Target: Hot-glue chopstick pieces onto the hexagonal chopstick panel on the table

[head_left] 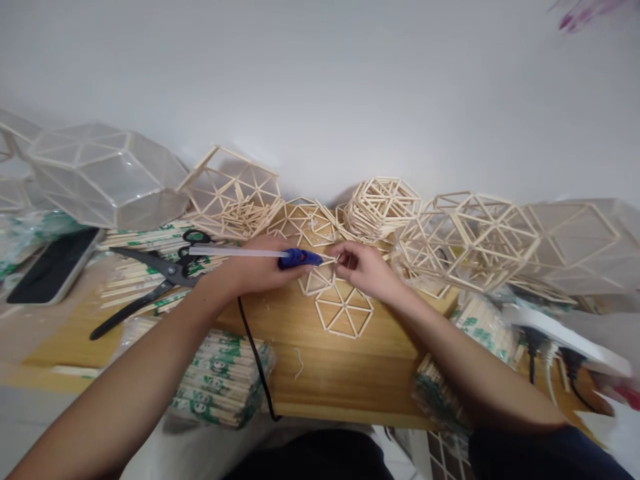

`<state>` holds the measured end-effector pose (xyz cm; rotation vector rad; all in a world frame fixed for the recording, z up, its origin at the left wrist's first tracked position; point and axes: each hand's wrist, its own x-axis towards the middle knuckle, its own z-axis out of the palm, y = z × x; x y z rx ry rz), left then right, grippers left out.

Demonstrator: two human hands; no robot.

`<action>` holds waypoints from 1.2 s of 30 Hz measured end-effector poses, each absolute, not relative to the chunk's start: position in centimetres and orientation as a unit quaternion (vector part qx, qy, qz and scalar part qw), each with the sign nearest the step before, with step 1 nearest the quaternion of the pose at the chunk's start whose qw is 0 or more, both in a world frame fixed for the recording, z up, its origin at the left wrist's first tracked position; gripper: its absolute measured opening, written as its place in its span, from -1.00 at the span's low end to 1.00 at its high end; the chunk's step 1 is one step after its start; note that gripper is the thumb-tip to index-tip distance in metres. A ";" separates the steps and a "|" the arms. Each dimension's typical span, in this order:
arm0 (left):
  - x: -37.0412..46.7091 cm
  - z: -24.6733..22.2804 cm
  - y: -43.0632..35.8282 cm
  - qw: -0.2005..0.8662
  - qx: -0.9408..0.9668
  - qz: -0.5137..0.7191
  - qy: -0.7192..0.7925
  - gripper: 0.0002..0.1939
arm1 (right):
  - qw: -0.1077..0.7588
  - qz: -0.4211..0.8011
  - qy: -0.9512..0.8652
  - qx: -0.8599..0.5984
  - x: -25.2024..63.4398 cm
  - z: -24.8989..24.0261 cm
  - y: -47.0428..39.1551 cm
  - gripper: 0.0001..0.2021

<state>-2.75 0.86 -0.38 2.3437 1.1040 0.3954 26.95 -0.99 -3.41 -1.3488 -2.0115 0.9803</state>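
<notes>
My left hand (257, 265) is closed around a blue hot glue gun (300, 258). A long translucent glue stick (237, 251) juts out of its back, and its nose points right, toward my other hand. Fingers of my right hand (364, 265) pinch the top of a small wooden-stick frame (319, 279), close by the gun's tip. Whether the tip touches the wood I cannot tell. Just below, a flat hexagon of sticks (345, 310) with spokes lies on the wooden table (310, 380), apparently touching that frame.
Black scissors (173, 272) and a phone (55, 265) lie left, near bundled wrapped chopsticks (220, 380). Stick domes (470, 237), a stack of hexagons (385, 203) and a covered polyhedron (107, 177) line the wall. A power strip (570, 343) sits right; a black cord (257, 363) hangs in front.
</notes>
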 end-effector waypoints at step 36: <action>-4.7 1.7 0.9 0.304 0.861 0.104 0.395 -0.51 | 0.258 0.360 -0.740 -0.507 26.9 -3.6 -1.1 -0.75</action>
